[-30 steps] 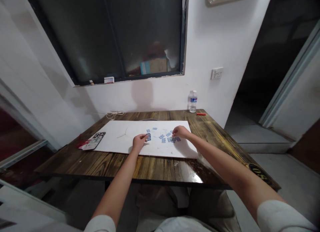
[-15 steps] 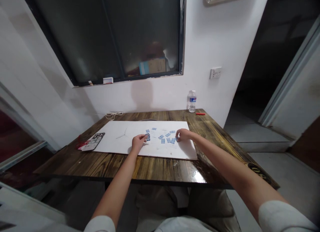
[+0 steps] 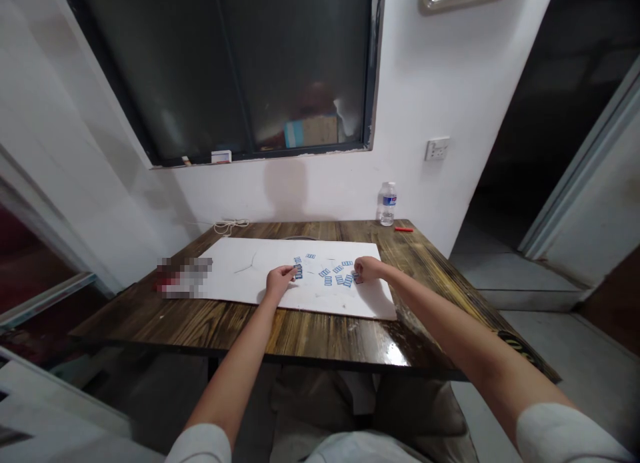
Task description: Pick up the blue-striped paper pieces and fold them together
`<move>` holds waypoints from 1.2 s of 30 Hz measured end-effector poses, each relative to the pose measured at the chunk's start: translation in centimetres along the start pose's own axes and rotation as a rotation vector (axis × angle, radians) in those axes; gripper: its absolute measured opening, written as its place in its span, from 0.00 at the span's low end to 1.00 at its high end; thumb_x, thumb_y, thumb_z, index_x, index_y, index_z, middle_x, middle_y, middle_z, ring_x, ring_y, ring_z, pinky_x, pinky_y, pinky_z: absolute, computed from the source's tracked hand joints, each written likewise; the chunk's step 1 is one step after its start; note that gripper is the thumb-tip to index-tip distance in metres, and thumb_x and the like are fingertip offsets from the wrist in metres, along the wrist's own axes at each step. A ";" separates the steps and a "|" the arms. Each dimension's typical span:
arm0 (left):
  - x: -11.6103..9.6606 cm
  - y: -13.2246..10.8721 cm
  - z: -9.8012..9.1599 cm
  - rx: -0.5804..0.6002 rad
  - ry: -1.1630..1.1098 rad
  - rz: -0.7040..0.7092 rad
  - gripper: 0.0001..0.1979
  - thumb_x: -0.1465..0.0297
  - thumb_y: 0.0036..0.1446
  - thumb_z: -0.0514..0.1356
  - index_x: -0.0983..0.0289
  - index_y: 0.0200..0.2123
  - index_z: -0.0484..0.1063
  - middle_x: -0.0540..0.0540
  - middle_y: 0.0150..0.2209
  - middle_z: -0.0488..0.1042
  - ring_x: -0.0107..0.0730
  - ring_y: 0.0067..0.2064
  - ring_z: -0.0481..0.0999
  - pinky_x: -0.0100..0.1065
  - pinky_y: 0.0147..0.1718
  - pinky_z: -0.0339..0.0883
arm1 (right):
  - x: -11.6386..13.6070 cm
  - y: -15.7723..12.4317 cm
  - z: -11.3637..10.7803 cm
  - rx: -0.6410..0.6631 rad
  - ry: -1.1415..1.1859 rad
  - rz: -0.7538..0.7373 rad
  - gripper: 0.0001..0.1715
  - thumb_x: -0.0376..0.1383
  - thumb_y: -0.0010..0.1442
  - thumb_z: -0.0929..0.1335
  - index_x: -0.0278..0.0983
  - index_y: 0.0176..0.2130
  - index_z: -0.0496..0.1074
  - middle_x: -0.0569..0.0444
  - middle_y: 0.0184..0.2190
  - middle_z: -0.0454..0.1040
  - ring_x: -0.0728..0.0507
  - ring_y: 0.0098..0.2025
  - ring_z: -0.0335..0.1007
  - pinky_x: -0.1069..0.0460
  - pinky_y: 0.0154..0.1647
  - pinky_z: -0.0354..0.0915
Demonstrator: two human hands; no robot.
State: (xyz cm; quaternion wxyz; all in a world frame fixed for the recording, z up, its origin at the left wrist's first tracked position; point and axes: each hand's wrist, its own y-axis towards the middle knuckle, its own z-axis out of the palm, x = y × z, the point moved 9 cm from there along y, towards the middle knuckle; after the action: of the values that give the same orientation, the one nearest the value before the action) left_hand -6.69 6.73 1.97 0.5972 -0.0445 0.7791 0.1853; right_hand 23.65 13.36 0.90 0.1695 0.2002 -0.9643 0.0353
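Note:
A white sheet lies on a dark wooden table. Several small blue-and-white pieces are scattered on the sheet's right half. My left hand rests on the sheet with its fingers pinched on a small stack of blue pieces. My right hand lies at the right end of the scatter, fingers curled over a blue piece.
A water bottle and a red pen stand at the table's far right corner. A white cord lies at the back left. A blurred-out object lies left of the sheet. An open doorway is to the right.
My right hand slid a little right and toward me across the scatter of pieces. My left hand has stayed pinched on its stack. The view shifted slightly.

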 end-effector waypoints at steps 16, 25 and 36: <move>0.5 0.2 0.2 0.003 0.013 0.025 0.19 0.57 0.39 0.70 0.66 0.30 0.80 0.53 0.22 0.77 0.31 0.24 0.75 0.33 0.28 0.72 | 1.2 1.1 -3.3 -0.140 0.107 -0.004 0.07 0.30 0.46 0.75 0.36 0.31 0.78 0.55 0.29 0.79 0.47 0.32 0.74 0.57 0.29 0.60; 0.2 0.0 0.2 0.011 0.013 0.034 0.20 0.55 0.38 0.70 0.66 0.28 0.80 0.53 0.23 0.78 0.31 0.24 0.75 0.33 0.27 0.71 | 8.3 1.1 -4.1 -0.292 0.257 -0.132 0.09 0.31 0.48 0.76 0.36 0.33 0.76 0.54 0.31 0.79 0.47 0.32 0.72 0.56 0.30 0.59; 0.4 -0.1 0.5 0.029 0.039 0.019 0.19 0.54 0.42 0.69 0.65 0.30 0.79 0.53 0.24 0.79 0.33 0.25 0.76 0.30 0.27 0.66 | 14.4 1.8 -0.4 -0.301 0.473 -0.189 0.08 0.33 0.46 0.77 0.38 0.31 0.77 0.55 0.29 0.78 0.46 0.33 0.73 0.54 0.34 0.63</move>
State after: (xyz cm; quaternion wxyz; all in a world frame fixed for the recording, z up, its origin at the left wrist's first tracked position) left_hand -6.32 6.82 1.44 0.5808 -0.0321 0.7936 0.1786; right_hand 10.62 9.63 6.19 0.4198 0.2478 -0.8696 -0.0783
